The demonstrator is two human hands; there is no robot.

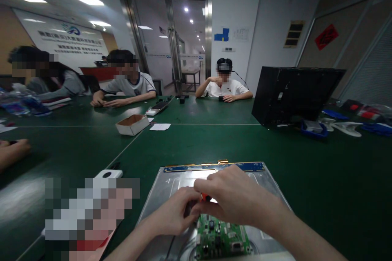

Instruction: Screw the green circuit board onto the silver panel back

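Note:
A flat metal panel (167,185) lies on the table before me, with a long blue circuit strip (254,166) along its far edge. On its near part sits a green circuit board (225,236) carrying several components and connectors. My right hand (232,195) is closed above the board, gripping a small orange-and-black object (206,197) mostly covered by the fingers. Close against it, my left hand (179,210) has its fingers curled together at the board's far left corner. Whatever the left fingers pinch is hidden. A dark cable (170,246) runs beside the board.
Left of the panel lies a white device (110,174), partly blurred out. Farther off are an open cardboard box (131,125) and a white paper (160,127). A black monitor (297,96) stands back right near a blue tray (314,128). Several people sit around the green table (330,179).

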